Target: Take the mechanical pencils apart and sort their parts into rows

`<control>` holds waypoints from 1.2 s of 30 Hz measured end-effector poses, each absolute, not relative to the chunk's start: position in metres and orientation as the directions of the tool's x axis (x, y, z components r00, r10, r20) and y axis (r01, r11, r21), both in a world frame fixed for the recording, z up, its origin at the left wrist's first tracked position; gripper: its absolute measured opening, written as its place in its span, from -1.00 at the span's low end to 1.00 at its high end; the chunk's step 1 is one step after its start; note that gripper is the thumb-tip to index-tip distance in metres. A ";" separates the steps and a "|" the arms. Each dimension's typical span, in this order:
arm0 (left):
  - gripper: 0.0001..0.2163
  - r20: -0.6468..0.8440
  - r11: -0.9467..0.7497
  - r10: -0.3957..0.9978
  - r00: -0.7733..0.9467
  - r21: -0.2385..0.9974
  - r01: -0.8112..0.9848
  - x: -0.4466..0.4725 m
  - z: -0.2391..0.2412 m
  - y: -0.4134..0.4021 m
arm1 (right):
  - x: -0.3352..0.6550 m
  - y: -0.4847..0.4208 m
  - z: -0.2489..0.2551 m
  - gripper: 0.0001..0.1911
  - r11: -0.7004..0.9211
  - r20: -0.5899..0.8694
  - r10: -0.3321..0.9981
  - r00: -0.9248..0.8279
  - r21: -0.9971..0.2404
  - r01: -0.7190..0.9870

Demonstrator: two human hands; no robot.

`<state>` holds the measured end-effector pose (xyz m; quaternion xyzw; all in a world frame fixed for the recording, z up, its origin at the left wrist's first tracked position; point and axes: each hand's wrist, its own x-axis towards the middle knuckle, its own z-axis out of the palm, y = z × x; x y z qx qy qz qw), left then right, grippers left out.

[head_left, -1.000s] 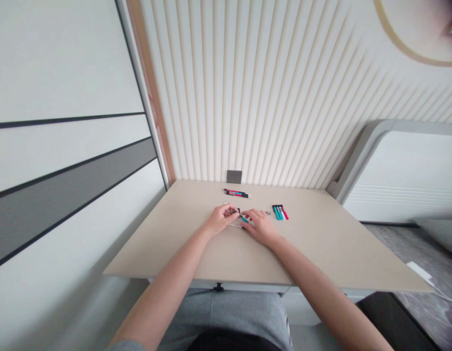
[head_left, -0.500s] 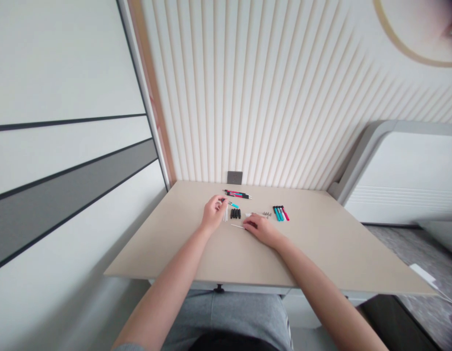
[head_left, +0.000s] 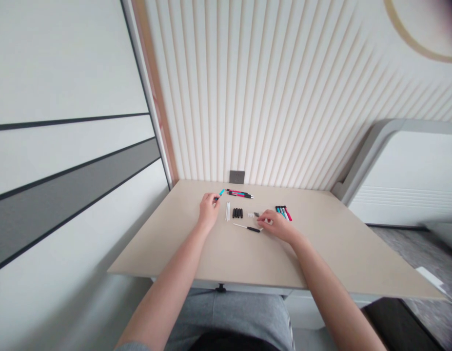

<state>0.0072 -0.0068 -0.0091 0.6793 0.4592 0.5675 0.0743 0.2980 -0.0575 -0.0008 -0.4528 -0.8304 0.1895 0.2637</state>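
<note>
My left hand (head_left: pixel 208 207) is closed around a teal pen piece (head_left: pixel 221 193), its tip poking out toward the wall. My right hand (head_left: pixel 276 224) rests on the table with its fingers curled over small metal parts (head_left: pixel 255 214); whether it grips one is unclear. Between the hands lie two white tubes (head_left: pixel 227 211), several black grips (head_left: pixel 237 213) and a thin refill with a black grip (head_left: pixel 246 227). Assembled pens (head_left: pixel 240 194) lie near the wall, and teal and pink pen barrels (head_left: pixel 284 213) lie just right of my right hand.
The beige table (head_left: pixel 321 253) meets a ribbed wall with a grey socket (head_left: pixel 236 176). A white and grey cabinet (head_left: pixel 404 170) stands at the right. A white adapter with a cable (head_left: pixel 430 280) lies on the floor past the table's right edge.
My hands have drawn apart. The left carried the teal piece up and left toward the wall. The right slid right to the small metal parts, leaving the refill with the black grip on the table.
</note>
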 end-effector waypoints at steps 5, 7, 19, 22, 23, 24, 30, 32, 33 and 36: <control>-0.82 0.720 -0.607 0.694 -0.002 0.586 0.537 0.014 -0.009 -0.010 | 0.299 -0.059 0.001 -0.77 0.524 0.191 0.834 -0.518 -0.568 0.635; -0.83 0.714 -0.600 0.700 0.011 0.580 0.552 0.016 -0.009 -0.012 | 0.302 -0.059 0.003 -0.76 0.508 0.166 0.838 -0.520 -0.586 0.632; -0.90 0.666 -0.550 0.745 0.036 0.583 0.598 0.015 -0.008 -0.016 | 0.316 -0.064 0.003 -0.76 0.446 0.054 0.823 -0.565 -0.678 0.585; -0.91 0.658 -0.547 0.751 0.045 0.584 0.600 0.016 -0.008 -0.016 | 0.309 -0.064 0.002 -0.80 0.471 0.101 0.829 -0.550 -0.656 0.590; -0.91 0.656 -0.546 0.753 0.048 0.583 0.602 0.016 -0.008 -0.016 | 0.307 -0.064 0.002 -0.80 0.472 0.123 0.841 -0.526 -0.641 0.605; -0.91 0.654 -0.545 0.755 0.051 0.582 0.604 0.016 -0.008 -0.016 | 0.304 -0.063 0.001 -0.80 0.465 0.147 0.859 -0.490 -0.624 0.628; -0.92 0.652 -0.547 0.756 0.063 0.575 0.608 0.017 -0.007 -0.017 | 0.284 -0.058 -0.008 -0.79 0.414 0.301 0.909 -0.288 -0.569 0.711; -0.91 0.656 -0.551 0.753 0.063 0.574 0.606 0.017 -0.007 -0.017 | 0.275 -0.057 -0.008 -0.80 0.407 0.335 0.907 -0.255 -0.544 0.734; -0.91 0.657 -0.552 0.751 0.062 0.573 0.606 0.018 -0.007 -0.017 | 0.270 -0.057 -0.008 -0.80 0.407 0.350 0.903 -0.247 -0.518 0.752; -0.90 0.658 -0.555 0.750 0.068 0.569 0.607 0.018 -0.007 -0.017 | 0.252 -0.056 -0.004 -0.80 0.424 0.379 0.884 -0.274 -0.400 0.813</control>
